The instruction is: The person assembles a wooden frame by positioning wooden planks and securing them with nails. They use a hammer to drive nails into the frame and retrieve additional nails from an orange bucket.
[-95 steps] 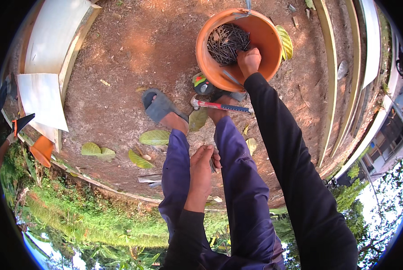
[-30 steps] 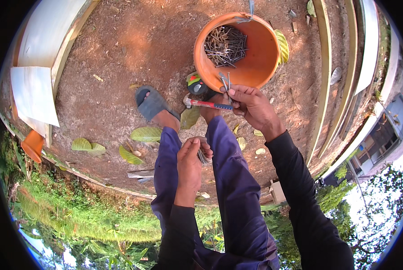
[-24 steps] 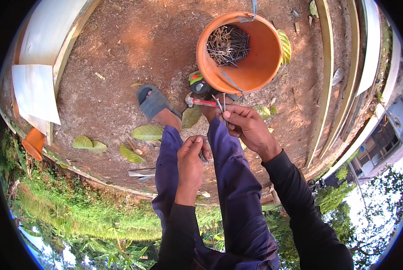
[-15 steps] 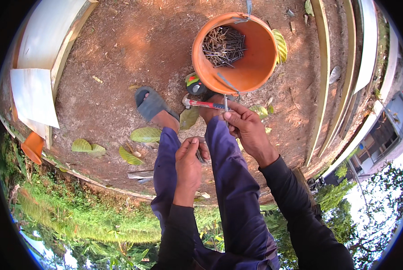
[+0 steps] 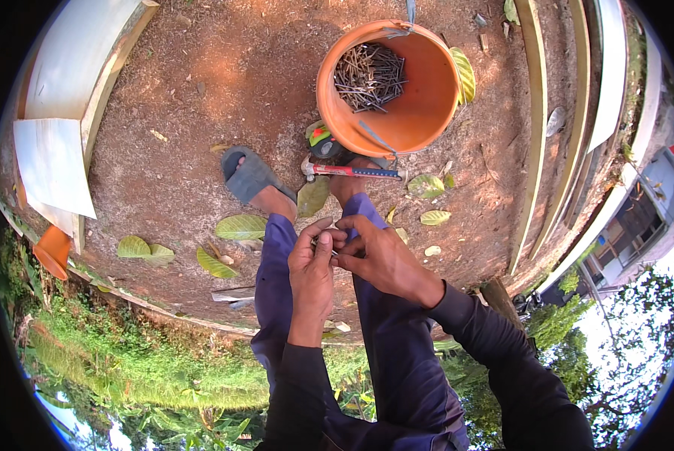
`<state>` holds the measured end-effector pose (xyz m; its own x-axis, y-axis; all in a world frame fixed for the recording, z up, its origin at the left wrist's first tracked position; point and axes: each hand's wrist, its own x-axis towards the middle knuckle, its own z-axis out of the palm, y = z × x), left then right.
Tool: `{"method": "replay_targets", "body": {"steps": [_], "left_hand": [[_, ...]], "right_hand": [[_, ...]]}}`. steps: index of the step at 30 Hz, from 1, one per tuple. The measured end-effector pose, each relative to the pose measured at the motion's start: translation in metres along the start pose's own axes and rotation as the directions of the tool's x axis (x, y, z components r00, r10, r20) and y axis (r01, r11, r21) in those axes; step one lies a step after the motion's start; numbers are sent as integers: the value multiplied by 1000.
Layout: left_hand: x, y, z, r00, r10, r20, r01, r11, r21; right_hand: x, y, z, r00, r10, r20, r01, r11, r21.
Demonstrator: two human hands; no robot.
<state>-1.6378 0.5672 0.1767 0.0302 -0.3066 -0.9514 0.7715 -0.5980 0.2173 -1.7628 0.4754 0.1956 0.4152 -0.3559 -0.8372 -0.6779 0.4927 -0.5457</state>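
My left hand (image 5: 312, 282) is closed, thumb up, around nails that its fingers mostly hide. Against its fingertips, my right hand (image 5: 388, 261) pinches at a nail (image 5: 334, 254), of which only a small shiny bit shows between the two hands. Both hands are above my knees. Beyond them an orange bucket (image 5: 434, 83) leans with its mouth toward me, and a heap of nails (image 5: 368, 77) lies inside. A claw hammer (image 5: 359, 172) with a red and dark handle rests across my right foot, just in front of the bucket.
A green and black tape measure (image 5: 322, 143) sits beside the bucket. Large leaves (image 5: 240, 226) are scattered over the dirt. Long timber boards (image 5: 538, 135) run along the right. White panels (image 5: 55, 165) and a small orange pot (image 5: 53, 252) stand at the left.
My right hand has come down and left from near the hammer, carrying a nail to my left hand. The hammer's handle, partly covered before, now shows whole.
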Motion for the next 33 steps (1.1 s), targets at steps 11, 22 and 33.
{"method": "replay_targets", "body": {"steps": [11, 22, 33], "left_hand": [[1, 2, 2, 997, -47, -63, 44, 998, -37], [-1, 3, -7, 993, -104, -47, 104, 994, 14], [1, 2, -4, 991, -128, -44, 129, 991, 34]], "right_hand": [[163, 84, -114, 854, -195, -483, -65, 881, -470], [221, 116, -102, 782, -150, -606, -279, 784, -554], [217, 114, -96, 828, -277, -488, -180, 692, -699]]}}
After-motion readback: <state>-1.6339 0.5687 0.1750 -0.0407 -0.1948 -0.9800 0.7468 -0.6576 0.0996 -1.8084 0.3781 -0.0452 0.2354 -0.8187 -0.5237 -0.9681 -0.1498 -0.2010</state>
